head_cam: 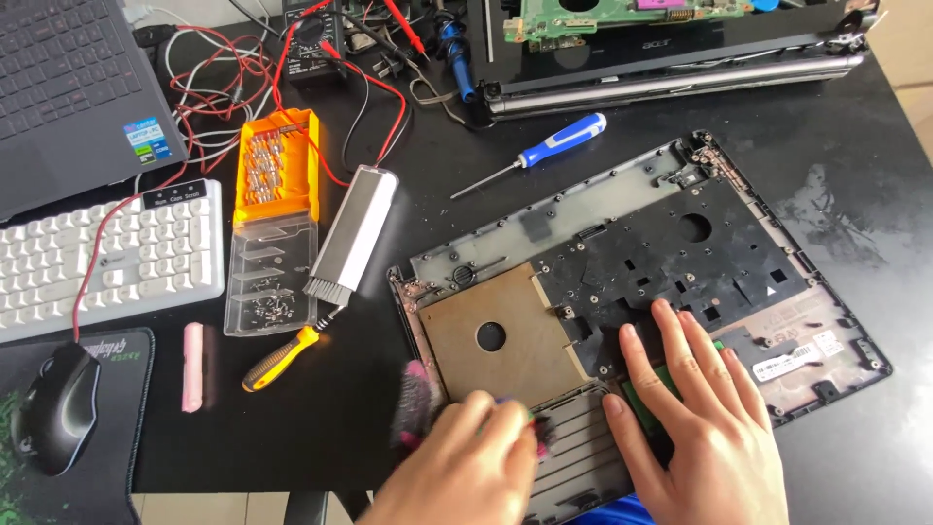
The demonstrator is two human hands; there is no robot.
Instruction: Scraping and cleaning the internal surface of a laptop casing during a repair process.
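- Left hand (466,467) is curled shut around a small brush (416,401) with dark pink-tipped bristles; the brush is blurry, and its head sits right at the bottom left corner of the laptop shell (632,292).
- Right hand (695,428) lies flat, fingers spread and holding nothing, pressed down on the lower middle of that shell, over a green strip you can only just see between the fingers.
- The shell itself is an opened-up laptop bottom, lying tilted on the black table (855,194), inside facing up, with a tan panel (486,335) with a round hole on its left half.
- Just left of the shell: a yellow-handled screwdriver (282,358) and a silver flat brush (352,231).
- Further left there's an orange bit case (277,165) with a clear tray of screws (267,282) below it, a pink eraser-looking block (193,367), a white keyboard (107,258) and a black mouse (55,406).
- Above the shell, a blue-handled screwdriver (544,151), well apart from both hands.
- Top edge: another stripped laptop (680,58) with a green board showing, plus a tangle of red and black wires (224,78).
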